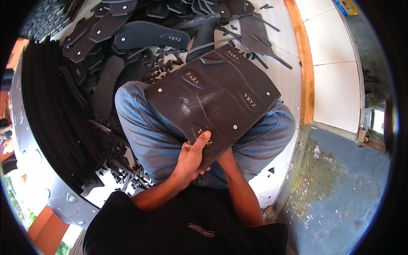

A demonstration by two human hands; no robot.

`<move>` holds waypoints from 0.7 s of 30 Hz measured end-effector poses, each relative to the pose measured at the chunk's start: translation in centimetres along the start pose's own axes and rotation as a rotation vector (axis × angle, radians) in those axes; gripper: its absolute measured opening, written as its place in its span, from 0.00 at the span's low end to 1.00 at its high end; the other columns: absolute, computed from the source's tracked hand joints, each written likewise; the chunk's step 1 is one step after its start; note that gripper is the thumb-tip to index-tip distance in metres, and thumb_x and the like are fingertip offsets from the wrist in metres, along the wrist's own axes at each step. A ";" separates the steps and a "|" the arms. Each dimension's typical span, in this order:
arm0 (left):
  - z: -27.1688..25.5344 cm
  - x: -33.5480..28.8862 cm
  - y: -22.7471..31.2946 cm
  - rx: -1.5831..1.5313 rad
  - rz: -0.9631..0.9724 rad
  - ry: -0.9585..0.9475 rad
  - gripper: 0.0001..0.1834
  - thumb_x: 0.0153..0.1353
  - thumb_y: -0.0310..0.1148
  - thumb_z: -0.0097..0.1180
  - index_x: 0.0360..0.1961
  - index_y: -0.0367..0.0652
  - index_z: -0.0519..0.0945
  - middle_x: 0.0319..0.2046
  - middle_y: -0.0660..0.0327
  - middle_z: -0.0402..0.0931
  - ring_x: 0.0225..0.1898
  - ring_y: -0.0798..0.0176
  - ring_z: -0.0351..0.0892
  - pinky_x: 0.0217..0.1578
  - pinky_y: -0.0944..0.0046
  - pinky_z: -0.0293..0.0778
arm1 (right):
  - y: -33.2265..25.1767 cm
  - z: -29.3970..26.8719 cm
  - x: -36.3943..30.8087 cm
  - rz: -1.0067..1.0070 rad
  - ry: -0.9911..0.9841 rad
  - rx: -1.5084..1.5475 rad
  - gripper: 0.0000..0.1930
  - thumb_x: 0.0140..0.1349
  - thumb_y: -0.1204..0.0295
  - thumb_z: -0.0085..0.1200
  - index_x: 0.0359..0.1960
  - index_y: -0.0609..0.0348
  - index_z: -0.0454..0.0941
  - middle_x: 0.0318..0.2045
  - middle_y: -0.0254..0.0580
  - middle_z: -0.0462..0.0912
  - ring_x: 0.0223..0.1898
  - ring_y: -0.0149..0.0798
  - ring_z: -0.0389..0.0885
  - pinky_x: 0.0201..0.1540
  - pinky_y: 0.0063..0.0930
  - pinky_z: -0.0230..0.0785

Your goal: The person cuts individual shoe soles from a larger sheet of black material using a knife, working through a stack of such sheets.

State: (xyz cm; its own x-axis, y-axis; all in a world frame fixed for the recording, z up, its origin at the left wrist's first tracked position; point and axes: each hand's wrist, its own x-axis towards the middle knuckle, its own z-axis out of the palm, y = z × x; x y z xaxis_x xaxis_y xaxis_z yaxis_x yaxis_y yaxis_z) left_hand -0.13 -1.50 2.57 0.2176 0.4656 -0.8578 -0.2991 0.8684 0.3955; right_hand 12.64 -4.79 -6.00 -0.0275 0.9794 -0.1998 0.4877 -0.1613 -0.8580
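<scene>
Item: one dark, four-cornered, rubber-like sheet (214, 102), marked with curved sole outlines, pale lettering and small white round spots. Location: lying aslant across the lap, overlying the faded blue denim trousers (272, 131).

Loose matter: one small, dark, wedge-like scrap (212, 60), resting on the sheet near its far edge.

Handling, by judgement: the step appears to be steadying the sheet; good practice is supporting it from below on both sides, pressing evenly without creasing the near corner, and clearing the scrap so that nothing is hiding the outlines.

Left hand (191, 159): forearm slanting up from lower left; thumb lying extended on top, partly covering the nearest lettering; fingers curling underneath, pinching the near corner.

Right hand (226, 158): forearm rising and passing beneath the near right edge; fingers hiding under the sheet, so whether they are gripping cannot be told.
</scene>
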 end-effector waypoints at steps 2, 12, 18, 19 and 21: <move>-0.2 -0.1 0.1 -0.013 0.000 -0.010 0.26 0.57 0.54 0.55 0.26 0.36 0.73 0.12 0.61 0.68 0.06 0.69 0.66 0.02 0.73 0.58 | 0.2 0.7 0.1 0.028 0.016 0.059 0.20 0.54 0.66 0.56 0.49 0.59 0.72 0.48 0.51 0.75 0.53 0.51 0.72 0.53 0.42 0.63; -1.9 -0.4 0.3 0.026 -0.062 -0.035 0.28 0.52 0.57 0.59 0.33 0.40 0.70 0.16 0.66 0.69 0.06 0.72 0.64 0.03 0.74 0.58 | 5.0 1.6 0.5 -0.233 0.072 0.050 0.21 0.60 0.67 0.52 0.55 0.59 0.69 0.53 0.48 0.71 0.55 0.45 0.68 0.56 0.37 0.59; -2.4 -0.5 0.2 0.078 -0.065 -0.005 0.29 0.53 0.58 0.58 0.36 0.40 0.70 0.17 0.65 0.70 0.07 0.74 0.64 0.03 0.74 0.59 | 5.4 1.3 1.5 -0.247 0.071 0.050 0.20 0.60 0.64 0.51 0.52 0.60 0.70 0.47 0.46 0.72 0.49 0.44 0.69 0.50 0.35 0.60; -2.4 -0.5 0.2 0.079 -0.046 -0.011 0.30 0.53 0.59 0.57 0.33 0.38 0.72 0.15 0.65 0.70 0.06 0.73 0.64 0.02 0.75 0.59 | 5.3 1.2 1.8 -0.242 0.070 0.051 0.20 0.60 0.64 0.51 0.52 0.60 0.71 0.46 0.46 0.73 0.48 0.43 0.70 0.49 0.35 0.61; -2.4 -0.5 0.3 0.076 -0.032 -0.018 0.30 0.54 0.59 0.56 0.31 0.36 0.73 0.14 0.64 0.70 0.05 0.72 0.64 0.02 0.75 0.60 | 5.1 1.3 2.2 -0.236 0.065 0.050 0.20 0.61 0.63 0.51 0.51 0.60 0.71 0.45 0.46 0.73 0.46 0.43 0.70 0.47 0.35 0.61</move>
State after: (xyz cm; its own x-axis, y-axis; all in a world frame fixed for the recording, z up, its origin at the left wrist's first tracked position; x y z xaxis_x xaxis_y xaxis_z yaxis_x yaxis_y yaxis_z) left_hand -2.58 -1.93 2.32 0.2431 0.4396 -0.8647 -0.2203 0.8931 0.3921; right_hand 13.91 -3.58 -11.41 -0.0783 0.9962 0.0385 0.4308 0.0686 -0.8999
